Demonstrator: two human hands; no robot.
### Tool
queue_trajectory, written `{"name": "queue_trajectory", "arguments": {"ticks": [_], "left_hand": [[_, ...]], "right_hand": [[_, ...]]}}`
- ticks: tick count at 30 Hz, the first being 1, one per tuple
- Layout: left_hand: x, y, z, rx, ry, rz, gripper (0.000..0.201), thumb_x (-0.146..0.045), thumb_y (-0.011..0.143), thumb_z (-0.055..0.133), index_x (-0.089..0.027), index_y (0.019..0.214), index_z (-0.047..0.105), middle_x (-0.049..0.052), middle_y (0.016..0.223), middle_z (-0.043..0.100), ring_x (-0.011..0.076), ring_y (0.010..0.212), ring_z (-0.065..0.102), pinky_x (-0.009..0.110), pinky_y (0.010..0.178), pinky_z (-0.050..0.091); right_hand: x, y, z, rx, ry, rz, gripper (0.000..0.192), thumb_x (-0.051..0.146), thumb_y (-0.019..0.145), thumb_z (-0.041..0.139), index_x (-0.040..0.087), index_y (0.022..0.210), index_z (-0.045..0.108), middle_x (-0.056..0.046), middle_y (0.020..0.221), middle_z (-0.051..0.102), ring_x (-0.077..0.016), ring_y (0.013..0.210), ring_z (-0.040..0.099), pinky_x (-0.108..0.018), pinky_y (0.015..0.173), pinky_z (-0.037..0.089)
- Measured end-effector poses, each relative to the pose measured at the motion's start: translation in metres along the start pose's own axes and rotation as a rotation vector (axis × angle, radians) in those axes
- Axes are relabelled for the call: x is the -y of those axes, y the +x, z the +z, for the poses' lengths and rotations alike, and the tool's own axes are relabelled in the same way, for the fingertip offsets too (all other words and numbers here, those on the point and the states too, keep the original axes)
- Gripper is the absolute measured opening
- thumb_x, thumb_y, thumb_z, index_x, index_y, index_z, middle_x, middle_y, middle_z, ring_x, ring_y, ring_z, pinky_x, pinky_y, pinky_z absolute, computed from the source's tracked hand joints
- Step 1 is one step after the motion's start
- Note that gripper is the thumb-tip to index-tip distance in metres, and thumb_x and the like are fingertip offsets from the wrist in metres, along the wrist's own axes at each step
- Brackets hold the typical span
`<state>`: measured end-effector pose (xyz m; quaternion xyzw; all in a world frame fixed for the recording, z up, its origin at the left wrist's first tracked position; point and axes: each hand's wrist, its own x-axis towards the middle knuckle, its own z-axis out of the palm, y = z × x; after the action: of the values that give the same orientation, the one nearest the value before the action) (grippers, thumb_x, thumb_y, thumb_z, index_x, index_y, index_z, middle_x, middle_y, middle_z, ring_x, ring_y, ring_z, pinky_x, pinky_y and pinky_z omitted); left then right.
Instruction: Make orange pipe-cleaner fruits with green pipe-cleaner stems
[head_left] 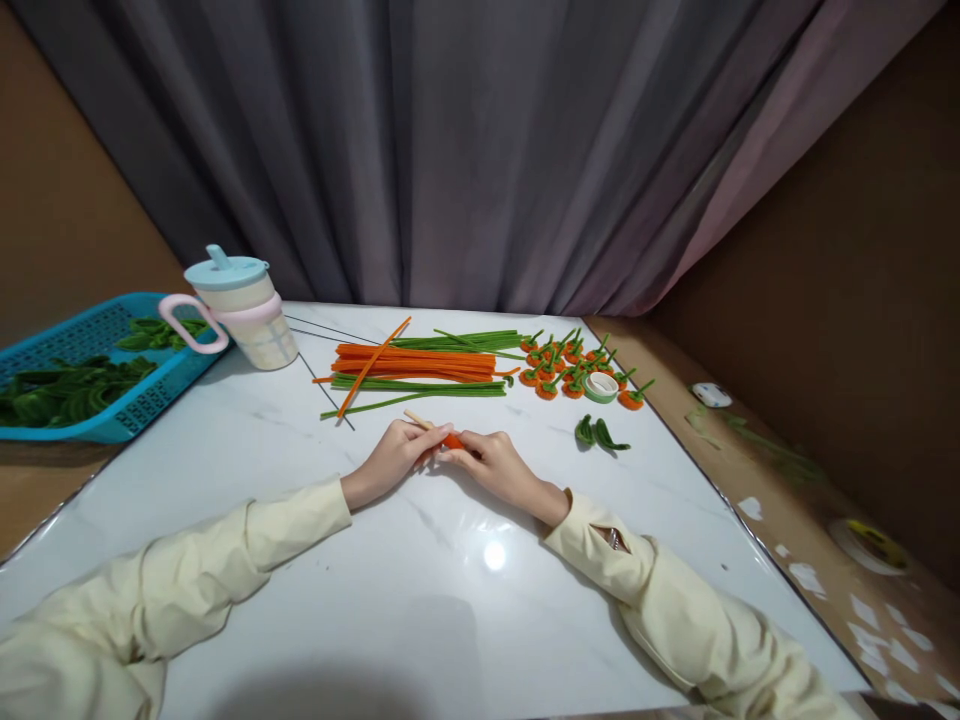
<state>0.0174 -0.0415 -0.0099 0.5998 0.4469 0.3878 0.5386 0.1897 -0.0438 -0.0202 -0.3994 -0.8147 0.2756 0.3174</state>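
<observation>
My left hand [396, 456] is closed on a thin wooden stick [417, 420], whose pale end pokes out past the fingers. Orange pipe cleaner [453, 440] shows at the stick's other end, between both hands; it looks wound, but fingers hide most of it. My right hand [496, 464] pinches this orange piece. Just beyond the hands lie a bundle of orange pipe cleaners [412, 363] and green pipe cleaners [420, 388]. Several small orange pieces with green stems [547, 390] stand to the right, near two dark green leaf shapes [601, 433].
A lidded cup [259, 325] with a pink handle stands at the left beside a blue basket [127, 425] of green leaf shapes. Among the orange pieces sits a roll of tape [601, 386]. Paper scraps [806, 577] and a yellow-centred roll [870, 546] lie beyond the table's right edge.
</observation>
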Motion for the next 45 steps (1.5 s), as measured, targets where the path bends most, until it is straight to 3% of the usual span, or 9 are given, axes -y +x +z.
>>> {"name": "queue_trajectory", "arguments": {"ticks": [21, 31, 45], "left_hand": [[0.0035, 0.0006, -0.0003, 0.02, 0.018, 0.022, 0.05, -0.048, 0.079, 0.057, -0.015, 0.042, 0.05, -0.003, 0.038, 0.041, 0.0088, 0.04, 0.037, 0.024, 0.045, 0.026], [0.0008, -0.0005, 0.0001, 0.027, 0.032, 0.063, 0.052, -0.047, 0.079, 0.056, -0.016, 0.038, 0.045, -0.004, 0.037, 0.038, 0.0088, 0.04, 0.037, 0.024, 0.045, 0.027], [0.0024, 0.0006, 0.0008, 0.009, 0.042, 0.03, 0.052, -0.051, 0.076, 0.058, -0.016, 0.039, 0.048, -0.004, 0.036, 0.039, 0.0085, 0.038, 0.035, 0.024, 0.044, 0.025]], "right_hand": [[0.0043, 0.0004, -0.0033, 0.011, 0.037, 0.032, 0.039, 0.042, 0.086, 0.052, 0.014, 0.061, 0.059, 0.004, 0.05, 0.048, -0.0076, 0.049, 0.038, -0.019, 0.047, 0.029], [0.005, 0.0005, -0.0029, 0.019, 0.062, 0.063, 0.039, 0.044, 0.086, 0.053, 0.014, 0.062, 0.059, 0.003, 0.053, 0.053, -0.008, 0.05, 0.04, -0.019, 0.048, 0.03], [0.0042, 0.0015, -0.0042, 0.043, 0.07, 0.068, 0.039, 0.044, 0.085, 0.054, 0.014, 0.061, 0.059, 0.004, 0.05, 0.049, -0.0079, 0.049, 0.038, -0.019, 0.049, 0.031]]}}
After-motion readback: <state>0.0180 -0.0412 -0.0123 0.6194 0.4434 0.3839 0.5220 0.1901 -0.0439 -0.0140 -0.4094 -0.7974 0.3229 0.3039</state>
